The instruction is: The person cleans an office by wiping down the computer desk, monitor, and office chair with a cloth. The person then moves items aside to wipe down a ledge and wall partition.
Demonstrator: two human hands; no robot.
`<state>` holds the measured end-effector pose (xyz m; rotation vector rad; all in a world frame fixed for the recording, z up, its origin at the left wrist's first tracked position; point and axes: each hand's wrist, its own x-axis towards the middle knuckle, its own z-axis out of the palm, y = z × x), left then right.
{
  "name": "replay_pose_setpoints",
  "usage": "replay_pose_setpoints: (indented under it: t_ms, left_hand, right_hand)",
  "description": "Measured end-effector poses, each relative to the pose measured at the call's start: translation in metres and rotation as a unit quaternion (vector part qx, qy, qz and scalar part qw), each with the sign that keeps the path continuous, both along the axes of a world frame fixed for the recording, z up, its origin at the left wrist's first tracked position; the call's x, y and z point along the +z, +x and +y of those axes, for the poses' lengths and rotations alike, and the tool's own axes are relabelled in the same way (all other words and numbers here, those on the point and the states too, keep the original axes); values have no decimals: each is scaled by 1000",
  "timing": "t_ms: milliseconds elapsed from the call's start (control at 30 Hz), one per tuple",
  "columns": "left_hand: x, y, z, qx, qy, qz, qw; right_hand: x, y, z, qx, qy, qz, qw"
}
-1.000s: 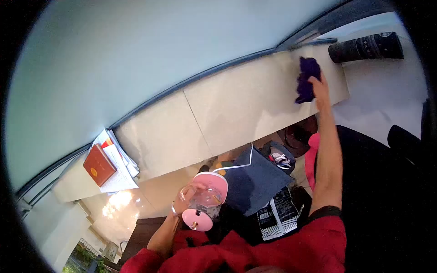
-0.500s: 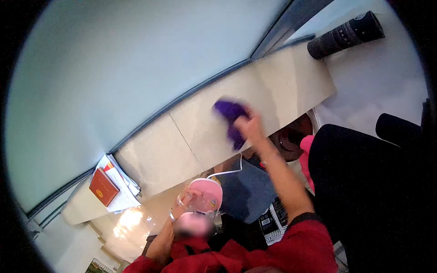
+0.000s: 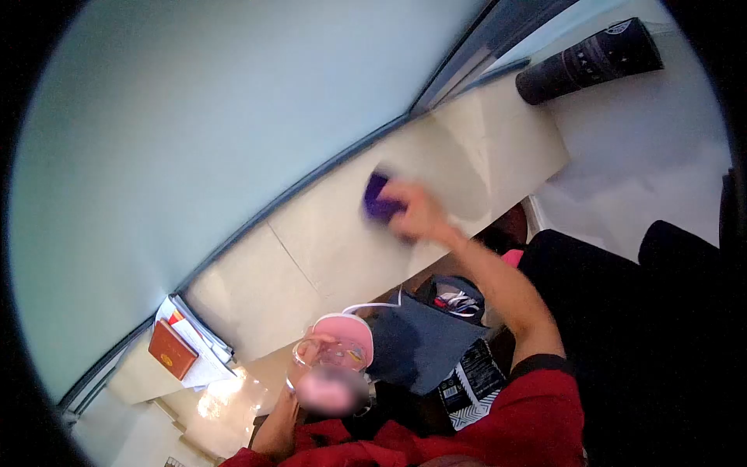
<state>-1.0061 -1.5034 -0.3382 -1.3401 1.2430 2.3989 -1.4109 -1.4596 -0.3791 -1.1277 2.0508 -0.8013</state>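
A dark purple cloth [image 3: 380, 199] lies under the fingers of my right hand [image 3: 416, 212], which presses it on the beige stone ledge [image 3: 311, 226]; hand and cloth are slightly blurred. Lower down, my left hand [image 3: 305, 359] is wrapped round a pink and clear plastic object [image 3: 346, 335] with a white cord running from its top. Its lower part is blurred. This object is held beside the front of the ledge, close to my red clothing.
Papers [image 3: 204, 342] with a red-brown booklet [image 3: 173, 350] lie at the ledge's left end. A black cylinder [image 3: 589, 62] is at the right end. Below are a grey-blue panel [image 3: 428, 338], an open pouch [image 3: 455, 300] and a black-and-white packet [image 3: 473, 381]. Glass runs behind the ledge.
My right hand has moved the purple cloth from the ledge's right end leftward to its middle. My left hand still holds the pink object. The view has shifted.
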Motion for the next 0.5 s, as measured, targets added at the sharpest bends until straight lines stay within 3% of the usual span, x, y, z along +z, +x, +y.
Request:
replay_pose_setpoints:
  t_ms: [33,100,167,200,233,267,300,333,367,433,500]
  left_hand:
    - [1,-3,-2,0,1,2,1000]
    - [4,-8,-7,0,-1,1,1000]
    - [5,-12,-12,-2,-3,-2,1000]
    - [6,-14,-13,-3,-1,-3,1000]
    - [7,-14,-14,-3,0,-7,1000]
    - [10,-13,-14,-3,4,-12,1000]
    - [11,-14,-13,-1,6,-15,1000]
    - [10,-18,-13,1,6,-16,1000]
    - [11,-20,-12,3,7,-16,1000]
    - [12,-23,-12,3,9,-18,1000]
    - [14,-27,-10,8,10,-18,1000]
  right_hand:
    - [-7,26,4,-7,-23,-176,984]
    - [-4,34,16,-31,-42,-221,974]
    - [21,-15,18,-195,-22,-180,964]
    - [6,-58,28,-234,-74,-83,966]
    - [28,-106,21,-276,102,-39,955]
    - [-1,-150,26,-324,-6,103,940]
    - [-4,-191,35,-304,-16,28,952]
    - [-1,-208,37,-320,51,52,945]
    - [-48,-220,50,-290,78,275,914]
    - [-50,-168,37,-232,56,365,900]
    - [-34,-91,18,-173,35,331,927]
